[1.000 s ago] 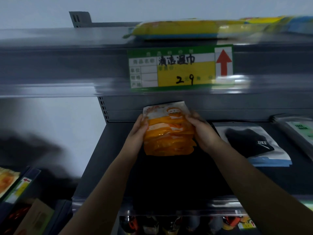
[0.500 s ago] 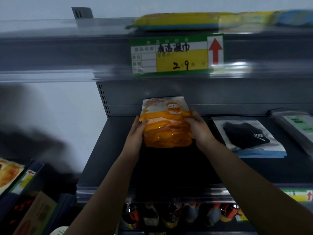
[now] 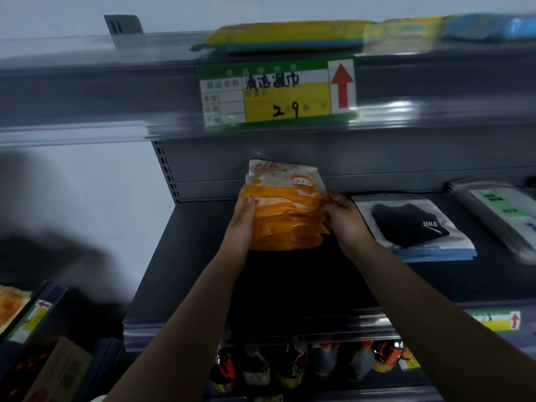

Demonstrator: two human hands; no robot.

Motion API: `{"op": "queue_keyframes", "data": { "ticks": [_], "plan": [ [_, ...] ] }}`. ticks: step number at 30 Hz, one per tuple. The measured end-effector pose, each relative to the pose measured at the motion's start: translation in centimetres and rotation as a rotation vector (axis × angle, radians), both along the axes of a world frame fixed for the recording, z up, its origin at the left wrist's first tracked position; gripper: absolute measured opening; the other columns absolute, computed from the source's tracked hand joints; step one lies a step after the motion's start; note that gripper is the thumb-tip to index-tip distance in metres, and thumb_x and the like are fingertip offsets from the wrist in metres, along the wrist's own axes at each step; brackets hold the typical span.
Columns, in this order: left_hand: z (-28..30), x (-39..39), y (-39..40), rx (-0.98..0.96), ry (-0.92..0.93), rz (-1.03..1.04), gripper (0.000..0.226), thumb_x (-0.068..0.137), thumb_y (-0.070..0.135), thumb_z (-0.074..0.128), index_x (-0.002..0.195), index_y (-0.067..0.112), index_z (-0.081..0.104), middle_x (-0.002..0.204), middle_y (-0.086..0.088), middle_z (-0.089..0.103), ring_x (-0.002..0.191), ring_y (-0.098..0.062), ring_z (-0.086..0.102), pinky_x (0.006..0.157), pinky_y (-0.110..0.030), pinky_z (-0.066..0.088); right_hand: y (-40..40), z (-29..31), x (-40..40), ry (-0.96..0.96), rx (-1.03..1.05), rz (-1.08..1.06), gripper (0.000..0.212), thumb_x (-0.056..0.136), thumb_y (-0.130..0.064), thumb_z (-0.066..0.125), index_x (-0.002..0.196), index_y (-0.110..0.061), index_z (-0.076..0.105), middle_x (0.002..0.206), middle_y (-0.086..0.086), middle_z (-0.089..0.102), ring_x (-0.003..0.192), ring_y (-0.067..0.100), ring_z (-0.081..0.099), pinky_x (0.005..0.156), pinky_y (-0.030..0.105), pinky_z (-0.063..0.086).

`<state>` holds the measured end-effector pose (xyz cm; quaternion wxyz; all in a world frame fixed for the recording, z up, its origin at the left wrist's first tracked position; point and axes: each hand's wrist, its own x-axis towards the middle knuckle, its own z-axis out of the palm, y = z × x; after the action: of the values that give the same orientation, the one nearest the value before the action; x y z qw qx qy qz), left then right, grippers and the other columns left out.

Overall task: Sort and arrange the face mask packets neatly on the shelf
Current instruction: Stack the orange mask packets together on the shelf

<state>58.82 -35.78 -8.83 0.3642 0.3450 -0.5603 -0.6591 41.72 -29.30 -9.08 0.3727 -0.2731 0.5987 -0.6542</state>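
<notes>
A stack of orange and white face mask packets lies toward the back of the dark grey shelf. My left hand presses flat against the stack's left edge. My right hand holds the right edge, fingers curled round it. To the right lies a clear packet with a black mask, on top of a blue-edged one. A green-labelled mask packet lies at the far right.
The upper shelf carries a green and yellow price tag and yellow and blue packs. Bottles stand on the shelf below. Another rack with orange packets is at the lower left. A white wall is to the left.
The stack has been squared up between both hands and tilted slightly to the right. The hands stay at its edges; the view has shifted a little.
</notes>
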Motion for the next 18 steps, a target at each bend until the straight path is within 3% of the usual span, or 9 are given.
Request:
{"op": "queue_keyframes", "data": {
  "ticks": [3,5,8,12,15,18],
  "plan": [
    [-0.4,0.3,0.1,-0.004,0.029,0.034,0.032,0.098,0.037,0.042,0.129,0.042,0.043,0.125,0.006,0.054,0.112,-0.019,0.057,0.093,-0.042,0.051,-0.1,0.3,-0.2,-0.025,-0.029,-0.016,0.028,0.087,0.005,0.044,0.098,-0.015,0.062,0.088,0.005,0.065,0.08,0.02,0.061,0.069,0.029,0.048],
    [-0.5,0.5,0.1,0.0,0.068,0.105,0.022,0.098,0.029,0.044,0.119,0.035,0.051,0.109,0.01,0.059,0.099,-0.013,0.061,0.081,-0.031,0.055,-0.2,0.6,-0.1,-0.023,-0.049,-0.019,0.026,0.088,0.001,0.046,0.092,-0.02,0.06,0.089,0.003,0.065,0.082,0.019,0.061,0.071,0.029,0.049],
    [-0.6,0.6,0.1,0.01,0.086,0.144,0.017,0.098,0.023,0.044,0.112,0.028,0.054,0.1,0.012,0.06,0.088,-0.007,0.062,0.065,-0.02,0.054,-0.4,1.0,0.2,0.036,-0.075,-0.016,0.023,0.089,-0.003,0.051,0.101,-0.02,0.061,0.092,0.001,0.066,0.088,0.019,0.062,0.07,0.026,0.048],
    [-0.4,0.8,-0.1,0.011,0.059,0.167,0.035,0.097,0.024,0.046,0.132,0.02,0.047,0.109,0.011,0.054,0.09,0.0,0.055,0.065,-0.015,0.05,-0.5,1.1,0.3,0.056,-0.142,0.007,0.023,0.088,-0.006,0.059,0.102,-0.025,0.057,0.094,-0.004,0.065,0.091,0.015,0.062,0.073,0.023,0.049],
    [-0.5,1.1,-0.2,0.027,0.052,0.168,0.046,0.095,0.025,0.048,0.14,0.017,0.04,0.124,0.003,0.05,0.09,0.001,0.054,0.061,-0.01,0.048,-0.4,0.9,0.0,0.019,-0.168,0.009,0.027,0.089,-0.01,0.06,0.105,-0.03,0.052,0.092,-0.009,0.064,0.085,0.006,0.061,0.067,0.017,0.048],
    [-0.6,1.4,-0.3,0.052,0.052,0.152,0.049,0.095,0.028,0.048,0.141,0.018,0.038,0.133,-0.001,0.049,0.093,-0.003,0.055,0.066,-0.016,0.046,-0.2,0.8,0.0,-0.015,-0.158,0.022,0.023,0.09,-0.01,0.058,0.105,-0.027,0.056,0.092,-0.007,0.063,0.085,0.007,0.061,0.066,0.018,0.047]
  ]
}}
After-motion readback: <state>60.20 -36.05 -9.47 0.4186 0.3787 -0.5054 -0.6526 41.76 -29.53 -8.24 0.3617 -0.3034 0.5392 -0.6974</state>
